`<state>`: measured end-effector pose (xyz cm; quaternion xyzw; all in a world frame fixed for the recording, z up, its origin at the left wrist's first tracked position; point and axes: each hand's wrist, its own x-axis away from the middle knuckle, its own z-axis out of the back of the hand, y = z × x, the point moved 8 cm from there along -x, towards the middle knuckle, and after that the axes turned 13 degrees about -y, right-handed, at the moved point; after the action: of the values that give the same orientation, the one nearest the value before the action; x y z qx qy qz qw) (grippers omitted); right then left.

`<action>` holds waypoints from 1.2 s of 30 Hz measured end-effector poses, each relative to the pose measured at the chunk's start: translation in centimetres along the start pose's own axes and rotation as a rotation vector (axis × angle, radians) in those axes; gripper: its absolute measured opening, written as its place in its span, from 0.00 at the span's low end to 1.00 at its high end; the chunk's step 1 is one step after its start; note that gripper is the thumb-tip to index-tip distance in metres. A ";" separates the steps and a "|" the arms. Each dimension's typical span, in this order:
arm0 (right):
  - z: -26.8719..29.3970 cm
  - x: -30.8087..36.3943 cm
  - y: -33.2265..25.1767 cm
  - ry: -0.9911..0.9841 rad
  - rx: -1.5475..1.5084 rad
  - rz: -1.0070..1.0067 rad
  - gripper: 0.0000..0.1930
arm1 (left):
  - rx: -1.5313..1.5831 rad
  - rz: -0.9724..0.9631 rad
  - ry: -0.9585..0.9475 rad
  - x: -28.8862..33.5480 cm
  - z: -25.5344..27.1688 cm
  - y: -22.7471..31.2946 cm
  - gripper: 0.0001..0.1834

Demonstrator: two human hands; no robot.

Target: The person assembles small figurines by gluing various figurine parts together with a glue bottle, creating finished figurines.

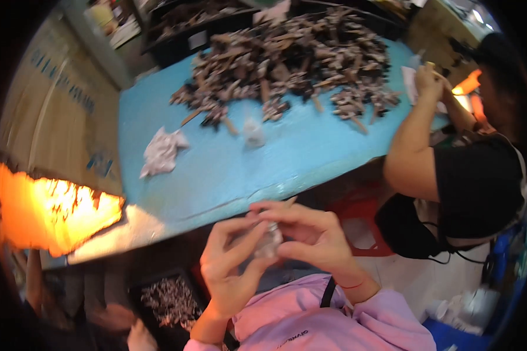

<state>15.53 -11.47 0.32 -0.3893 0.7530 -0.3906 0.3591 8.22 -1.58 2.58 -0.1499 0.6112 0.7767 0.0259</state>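
Observation:
In front of my chest, just short of the table edge, my left hand [231, 257] and my right hand [319, 237] meet, fingers curled together. Between them they grip a small translucent whitish thing [269, 241], blurred, its kind unclear. A thin pale tip [291, 200] shows just above my right fingers; what it belongs to is hidden. Beyond my hands, a small clear plastic-looking container [253, 133] rests on the blue tabletop [216, 169]. Behind it spreads a large heap of small brown and pinkish-grey pieces [287, 64].
A crumpled white cloth [163, 152] lies at the table's left. Past it stands a cardboard box [52, 99] with a bright orange glow below. A co-worker [480, 175] works at the right, near a red stool [363, 228]. Below left sits a dark bin [136, 295] of similar pieces.

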 end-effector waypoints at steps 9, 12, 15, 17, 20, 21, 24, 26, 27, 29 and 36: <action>0.9 0.2 1.9 -0.001 -0.068 0.042 0.23 | -0.038 0.000 0.047 0.2 -0.6 0.7 0.17; 1.1 0.3 2.1 -0.021 -0.102 0.034 0.23 | -0.057 -0.026 0.013 0.0 -1.2 0.5 0.16; 1.5 0.4 1.5 0.034 -0.009 0.091 0.22 | -0.090 -0.022 -0.006 -0.3 -1.4 0.6 0.15; 1.8 0.4 1.5 0.051 -0.033 0.110 0.21 | -0.037 0.021 0.004 -0.3 -1.6 0.1 0.14; 2.0 0.3 1.8 0.056 -0.002 0.130 0.21 | 0.025 0.021 0.018 -0.5 -1.6 -0.2 0.14; 2.1 0.2 1.8 0.056 -0.002 0.132 0.21 | 0.024 0.020 0.017 -0.6 -1.6 -0.2 0.14; 2.1 0.1 2.2 0.041 -0.074 0.070 0.22 | 0.040 0.041 0.046 -0.7 -1.7 -0.5 0.13; 2.2 0.3 1.9 0.060 -0.044 0.078 0.21 | -0.057 0.016 0.043 -0.8 -1.8 -0.2 0.13; 2.3 0.3 1.9 0.062 -0.041 0.082 0.21 | -0.058 0.013 0.039 -0.9 -1.8 -0.2 0.13; 2.4 0.5 1.9 0.082 -0.011 0.088 0.21 | -0.115 -0.014 0.028 -1.0 -2.0 0.0 0.13; 2.5 0.7 0.9 0.090 0.363 0.131 0.23 | -0.040 0.025 0.061 -1.1 -2.1 0.3 0.14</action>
<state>17.04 -12.50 -1.74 -0.2503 0.7091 -0.5129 0.4141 9.61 -3.47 2.69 -0.1664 0.5977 0.7842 -0.0054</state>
